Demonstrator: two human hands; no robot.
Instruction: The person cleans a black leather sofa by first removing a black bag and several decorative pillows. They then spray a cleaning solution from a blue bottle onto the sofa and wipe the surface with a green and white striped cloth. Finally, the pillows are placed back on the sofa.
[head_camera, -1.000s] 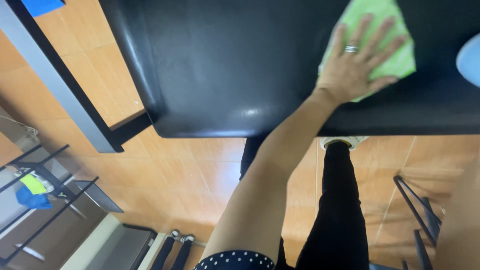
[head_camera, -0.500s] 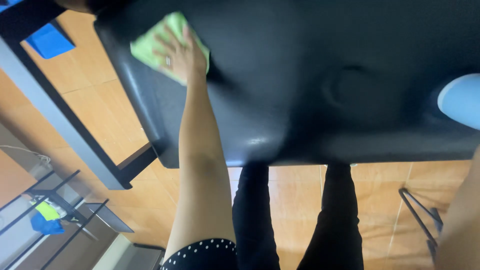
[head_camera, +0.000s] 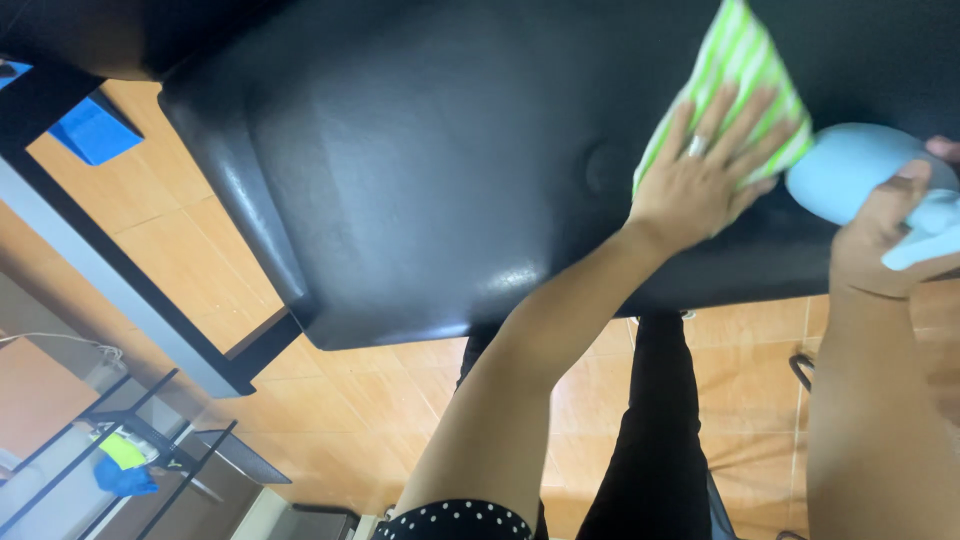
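Black padded bench (head_camera: 420, 180), glossy, one button dimple at 3 o'clock. Green striped cloth (head_camera: 735, 75) lies flat on it toward 2 o'clock. Orange tiled floor (head_camera: 380, 390) below.

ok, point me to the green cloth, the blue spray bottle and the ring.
green cloth (head_camera: 738, 60), head view, striped part above the fingers
blue spray bottle (head_camera: 850, 170), head view, rounded body
ring (head_camera: 698, 146), head view, band on a left-hand finger

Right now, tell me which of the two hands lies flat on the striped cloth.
The left hand, fingers spread on the green striped cloth atop the black padded surface. The right hand instead grips a pale blue spray bottle.
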